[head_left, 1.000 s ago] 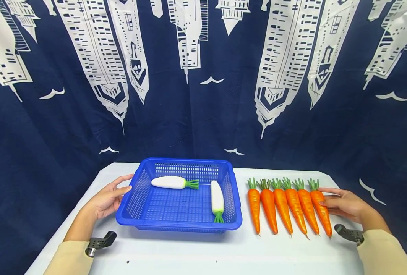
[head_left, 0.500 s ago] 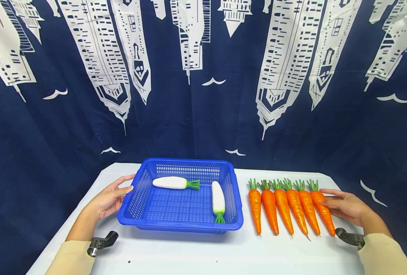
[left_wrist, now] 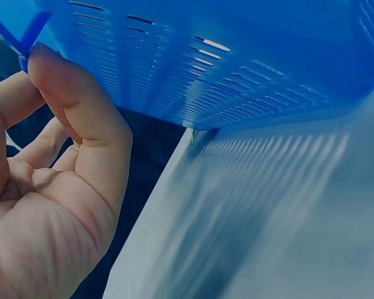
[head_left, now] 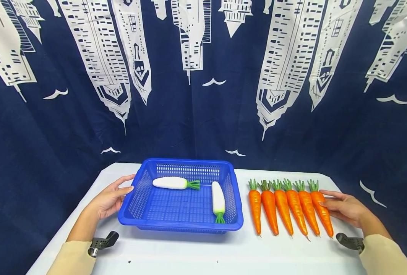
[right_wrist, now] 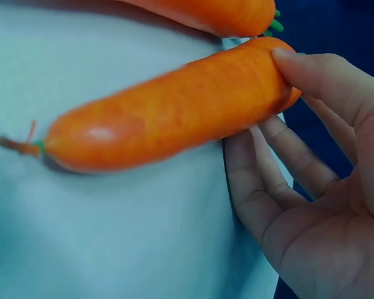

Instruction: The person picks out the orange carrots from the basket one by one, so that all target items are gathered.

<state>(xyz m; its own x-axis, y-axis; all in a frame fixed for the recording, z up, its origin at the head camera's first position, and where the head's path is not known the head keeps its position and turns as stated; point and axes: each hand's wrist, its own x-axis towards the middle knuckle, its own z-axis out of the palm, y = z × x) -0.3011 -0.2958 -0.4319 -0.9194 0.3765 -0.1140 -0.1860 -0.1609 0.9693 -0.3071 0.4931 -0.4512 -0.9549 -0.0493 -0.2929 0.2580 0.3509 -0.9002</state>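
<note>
In the head view, my left hand [head_left: 111,198] pinches the left rim of a blue perforated plastic basket [head_left: 179,224]; the left wrist view shows its thumb against the basket rim [left_wrist: 40,31]. Inside the basket lie two white radishes with green tops: one sideways at the back [head_left: 169,182], one lengthwise at the right [head_left: 218,196]. My right hand [head_left: 347,208] holds the rightmost orange carrot [head_left: 321,212] near its leafy end. Seen from the right wrist, the thumb presses on top of that carrot [right_wrist: 168,112], with fingers along its far side and end.
Several more carrots [head_left: 283,208] lie side by side right of the basket, green tops to the back. The white table [head_left: 175,254] ends at a dark blue curtain [head_left: 196,126] printed with white buildings. Each wrist wears a black camera mount [head_left: 103,242].
The rightmost carrot's tip swung slightly right, then back left, under my right hand. My left hand stays on the basket rim. The view shifted slightly.
</note>
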